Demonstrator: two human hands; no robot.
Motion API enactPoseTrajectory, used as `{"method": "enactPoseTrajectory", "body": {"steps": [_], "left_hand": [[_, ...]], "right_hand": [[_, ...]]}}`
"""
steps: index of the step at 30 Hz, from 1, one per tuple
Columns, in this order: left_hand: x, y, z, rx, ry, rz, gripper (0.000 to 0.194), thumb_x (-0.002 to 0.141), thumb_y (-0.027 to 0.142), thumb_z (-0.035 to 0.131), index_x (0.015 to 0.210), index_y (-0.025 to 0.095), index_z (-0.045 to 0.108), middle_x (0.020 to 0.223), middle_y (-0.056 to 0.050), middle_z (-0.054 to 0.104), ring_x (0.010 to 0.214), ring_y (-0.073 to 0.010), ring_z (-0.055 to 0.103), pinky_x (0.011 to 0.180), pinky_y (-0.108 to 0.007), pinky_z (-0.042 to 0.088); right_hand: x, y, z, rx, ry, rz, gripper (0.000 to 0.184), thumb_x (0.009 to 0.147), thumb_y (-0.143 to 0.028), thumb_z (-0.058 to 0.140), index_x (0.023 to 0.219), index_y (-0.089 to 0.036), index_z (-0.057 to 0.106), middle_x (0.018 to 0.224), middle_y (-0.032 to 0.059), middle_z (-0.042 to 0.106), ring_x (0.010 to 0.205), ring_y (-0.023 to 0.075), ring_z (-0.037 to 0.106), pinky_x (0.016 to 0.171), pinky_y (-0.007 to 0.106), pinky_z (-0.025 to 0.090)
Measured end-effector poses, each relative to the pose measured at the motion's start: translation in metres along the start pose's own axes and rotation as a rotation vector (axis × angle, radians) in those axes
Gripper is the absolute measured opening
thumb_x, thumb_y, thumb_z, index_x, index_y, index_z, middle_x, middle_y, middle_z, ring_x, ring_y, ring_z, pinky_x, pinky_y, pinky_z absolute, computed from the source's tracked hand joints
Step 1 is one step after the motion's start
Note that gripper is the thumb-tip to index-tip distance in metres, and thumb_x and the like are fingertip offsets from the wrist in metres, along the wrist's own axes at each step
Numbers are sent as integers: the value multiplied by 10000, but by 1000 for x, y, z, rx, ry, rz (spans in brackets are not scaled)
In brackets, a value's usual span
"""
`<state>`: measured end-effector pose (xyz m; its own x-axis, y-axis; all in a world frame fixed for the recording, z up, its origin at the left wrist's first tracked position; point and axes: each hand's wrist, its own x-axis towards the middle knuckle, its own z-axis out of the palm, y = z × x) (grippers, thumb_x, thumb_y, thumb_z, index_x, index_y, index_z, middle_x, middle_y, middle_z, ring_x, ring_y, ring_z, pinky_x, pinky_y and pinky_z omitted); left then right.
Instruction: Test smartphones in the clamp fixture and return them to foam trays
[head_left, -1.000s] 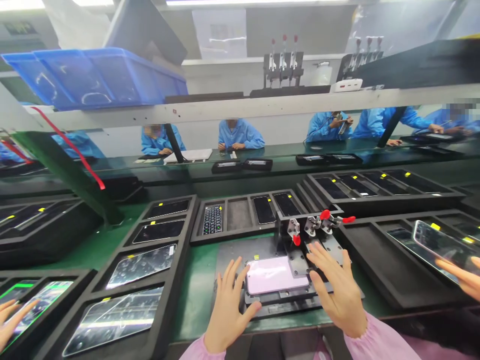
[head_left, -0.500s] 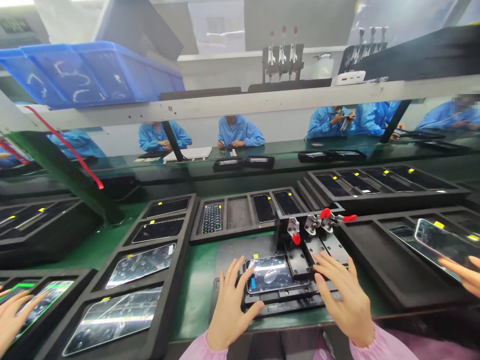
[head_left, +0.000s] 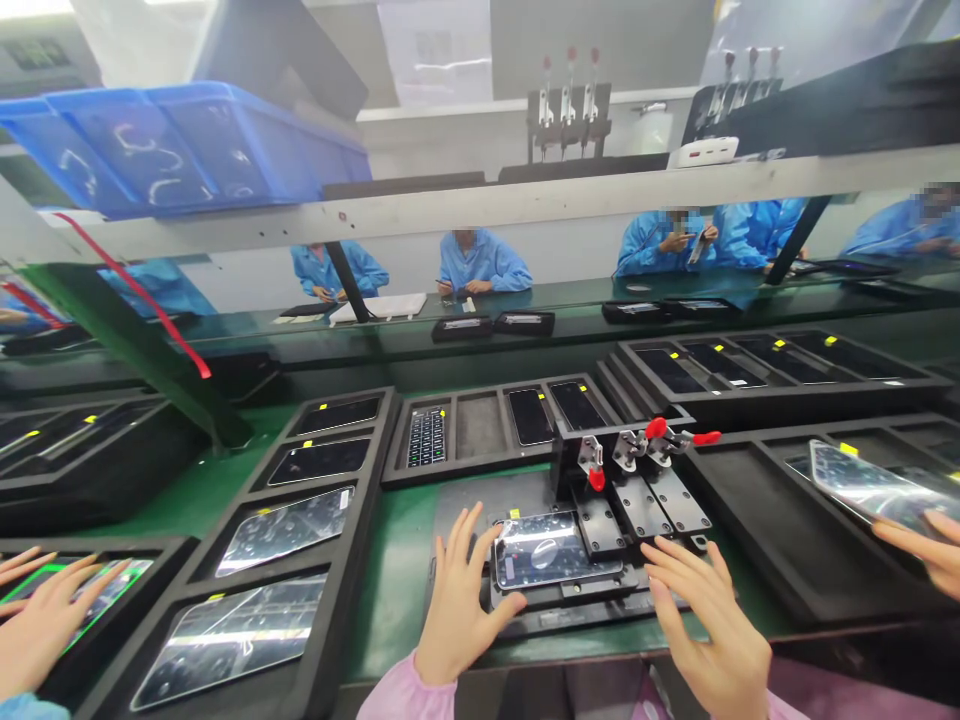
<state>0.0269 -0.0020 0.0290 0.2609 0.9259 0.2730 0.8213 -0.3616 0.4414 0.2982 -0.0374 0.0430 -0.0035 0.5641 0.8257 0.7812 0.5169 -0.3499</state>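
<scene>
A smartphone (head_left: 551, 548) with a yellow tab lies face up in a black fixture (head_left: 566, 610) in front of me. My left hand (head_left: 463, 605) is at the phone's left end, fingers spread, the index fingertip at its upper left corner and the thumb near the lower edge. My right hand (head_left: 709, 630) hovers over the fixture's right front side, fingers apart and holding nothing. Behind the phone stand toggle clamps (head_left: 630, 450) with red handles. One metal clamp block (head_left: 600, 525) sits over the phone's right end.
Foam trays with phones stand left (head_left: 341, 550), behind (head_left: 491, 462) and back right (head_left: 765, 385). At right, a co-worker's hand (head_left: 919, 555) holds a phone (head_left: 877, 485) over a tray (head_left: 750, 500). Another co-worker's hands (head_left: 56, 610) touch a lit screen at left. A shelf (head_left: 480, 205) crosses above.
My right hand has moved right and toward me, away from the clamp blocks. My left hand has hardly moved. The blue patch on the phone's screen has gone. The right co-worker's phone has shifted left.
</scene>
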Motion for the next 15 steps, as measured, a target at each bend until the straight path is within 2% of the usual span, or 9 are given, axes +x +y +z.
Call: {"method": "enactPoseTrajectory", "body": {"steps": [8,13,15], "left_hand": [[5,0,0,-3,-25,2,630,785,521,516,1344,308,321,1497,-87,179,1368,-323,150,1027,-645,149],[4,-1,1,0,-58,-3,536,793,511,511,1279,307,417,1500,-70,178,1374,-324,124,1026,-652,142],[3,-3,1,-21,-52,-17,581,787,520,518,1307,301,378,1501,-77,177,1372,-321,134,1032,-643,149]], "right_hand": [[-20,-2,1,56,40,9,215,714,-83,600,904,-178,632,875,42,674,876,220,641,955,524,399],[-25,-1,2,52,35,39,200,721,-101,593,895,-187,639,867,33,674,862,211,643,946,491,419],[-27,-2,3,64,43,37,203,714,-87,593,886,-184,638,863,36,672,847,207,643,931,482,434]]}}
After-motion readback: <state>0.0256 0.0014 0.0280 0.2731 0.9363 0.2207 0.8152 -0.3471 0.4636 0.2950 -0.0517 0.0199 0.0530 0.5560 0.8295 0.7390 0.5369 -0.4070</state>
